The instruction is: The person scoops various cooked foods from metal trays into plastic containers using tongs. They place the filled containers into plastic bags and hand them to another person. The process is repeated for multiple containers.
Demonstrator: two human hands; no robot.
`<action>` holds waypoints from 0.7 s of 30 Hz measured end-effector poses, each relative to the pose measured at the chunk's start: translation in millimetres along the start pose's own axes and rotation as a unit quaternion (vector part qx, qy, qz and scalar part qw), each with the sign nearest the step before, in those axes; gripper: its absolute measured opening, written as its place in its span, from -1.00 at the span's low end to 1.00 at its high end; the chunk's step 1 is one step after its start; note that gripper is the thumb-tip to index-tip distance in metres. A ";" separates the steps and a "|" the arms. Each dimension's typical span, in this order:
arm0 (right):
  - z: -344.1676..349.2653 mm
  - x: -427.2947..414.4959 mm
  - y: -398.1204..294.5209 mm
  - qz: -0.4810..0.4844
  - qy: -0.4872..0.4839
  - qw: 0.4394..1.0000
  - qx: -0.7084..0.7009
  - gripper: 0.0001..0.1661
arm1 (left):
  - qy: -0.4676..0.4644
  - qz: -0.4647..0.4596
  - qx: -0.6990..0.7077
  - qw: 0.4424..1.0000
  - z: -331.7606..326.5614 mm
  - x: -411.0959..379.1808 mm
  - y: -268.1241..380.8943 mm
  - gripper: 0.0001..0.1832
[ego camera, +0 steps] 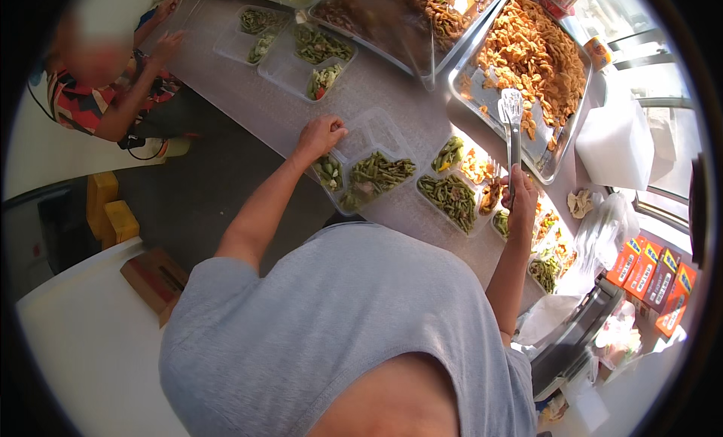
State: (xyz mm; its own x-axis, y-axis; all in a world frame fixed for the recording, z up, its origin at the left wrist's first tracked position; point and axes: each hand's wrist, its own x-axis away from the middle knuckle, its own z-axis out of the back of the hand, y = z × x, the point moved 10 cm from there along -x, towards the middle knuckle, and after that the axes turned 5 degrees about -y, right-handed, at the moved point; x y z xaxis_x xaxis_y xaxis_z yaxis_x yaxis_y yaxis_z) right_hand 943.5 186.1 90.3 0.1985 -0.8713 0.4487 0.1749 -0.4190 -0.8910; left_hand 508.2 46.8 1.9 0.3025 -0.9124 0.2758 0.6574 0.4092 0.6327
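Observation:
My right hand [521, 197] grips the handle of metal tongs [512, 120], whose tips lie over the near edge of a steel tray [471, 115] of fried orange-brown food [525, 58]. My left hand [323, 136], fingers curled, is at the rim of a clear compartment container [370, 126] with green beans [378, 174] and a pale green vegetable; whether it pinches the rim I cannot tell. Right of it, a filled container [450, 202] holds beans, greens, orange pieces and brown food. More filled containers [545, 273] stand beyond my right wrist.
Two part-filled containers [277, 75] stand at the upper left. Behind them is a tray [390, 30] of dark stew under clear film. A person [113, 92] stands across at the left. A white foam box [615, 143], plastic bags [610, 228] and orange boxes [649, 270] line the window side.

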 end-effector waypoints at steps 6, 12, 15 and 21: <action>39.9 -77.0 -10.1 0.145 0.210 0.812 0.525 -0.42 | 0.091 -0.043 -0.051 0.994 -14.1 -62.4 47.4 -0.88; 12.2 -101.9 -18.1 0.099 0.234 0.709 0.658 -0.30 | 0.210 -0.186 -0.042 0.959 26.1 -69.0 72.5 -0.86; -37.3 -90.8 -66.7 0.076 0.233 0.753 0.611 -0.34 | 0.216 -0.113 0.061 0.968 67.4 -35.1 37.2 -0.84; -269.8 -129.0 -127.7 0.273 0.066 0.816 0.504 -0.32 | 0.012 0.223 0.471 0.854 33.3 -7.7 -114.1 -0.64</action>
State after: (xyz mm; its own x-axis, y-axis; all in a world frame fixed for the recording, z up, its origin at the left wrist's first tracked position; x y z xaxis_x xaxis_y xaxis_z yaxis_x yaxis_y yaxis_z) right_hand 635.3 283.1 127.5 0.4183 -0.9058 -0.0679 0.8137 0.4068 -0.4153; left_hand 407.8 6.8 -48.3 0.3985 -0.6634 0.6333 -0.3695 0.5158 0.7729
